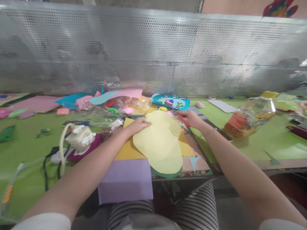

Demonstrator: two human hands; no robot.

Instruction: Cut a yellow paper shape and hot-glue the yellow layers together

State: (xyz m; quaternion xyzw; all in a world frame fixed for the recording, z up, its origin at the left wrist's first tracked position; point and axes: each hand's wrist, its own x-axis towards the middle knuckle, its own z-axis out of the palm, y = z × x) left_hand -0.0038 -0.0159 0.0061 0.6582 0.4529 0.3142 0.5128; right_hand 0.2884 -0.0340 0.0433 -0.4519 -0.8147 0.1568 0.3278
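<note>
A pale yellow sheet of paper (159,143) with a rounded, lobed outline is held above the table in the middle of the head view. My left hand (139,125) pinches its upper left edge between thumb and fingers. At the upper right edge of the sheet, my right hand (191,118) is closed on red-handled scissors (184,120); their blades are hard to make out against the paper. Beneath lie an orange-yellow sheet (129,150), a purple sheet (126,180) overhanging the table's front edge, and a bit of green paper (168,175).
A perforated metal screen (153,51) closes off the back. Pink and blue papers (129,93), clear plastic bags and coloured lumps crowd below it. Left stands a cream cube-shaped thing (80,139) among cables. Right are a tilted-looking yellow-capped bottle (251,116) and a dark flat phone-like object (217,130).
</note>
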